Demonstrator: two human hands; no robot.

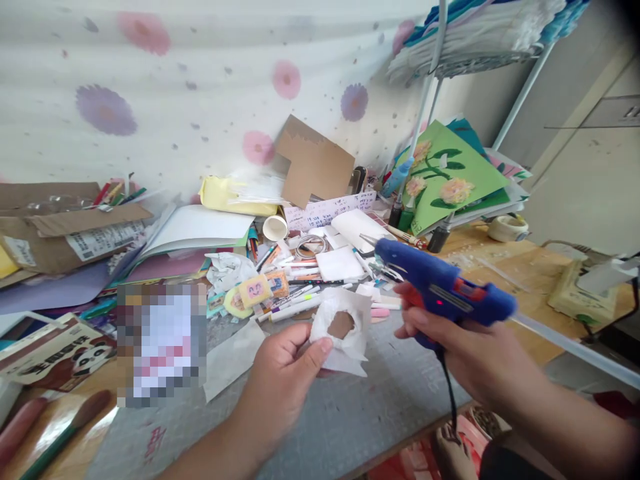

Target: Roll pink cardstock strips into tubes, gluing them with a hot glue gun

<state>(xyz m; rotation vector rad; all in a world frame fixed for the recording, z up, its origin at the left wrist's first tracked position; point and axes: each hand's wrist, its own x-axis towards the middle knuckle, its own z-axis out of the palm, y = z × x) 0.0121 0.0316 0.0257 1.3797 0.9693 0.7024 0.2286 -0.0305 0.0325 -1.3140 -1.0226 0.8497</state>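
My left hand [287, 377] pinches the edge of a white paper piece [359, 310], thumb on top. A ragged brown patch shows in the middle of that piece. In my right hand [453, 340] is a blue glue gun [425, 267], its metal nozzle pointing left above the table. A red light glows on its side, and a long clear glue stick [575, 343] juts out of the back. Its black cord hangs below my wrist. The nozzle is apart from the paper. A loose white paper strip [235, 357] lies left of my left hand.
A grey cutting mat [350, 420] covers the table front. Behind my hands lie piled pens [295, 307] and a tape roll [275, 229]. A cardboard box [60, 233] stands left; a green flower picture [445, 177] leans near a pole. A power strip [585, 293] sits right.
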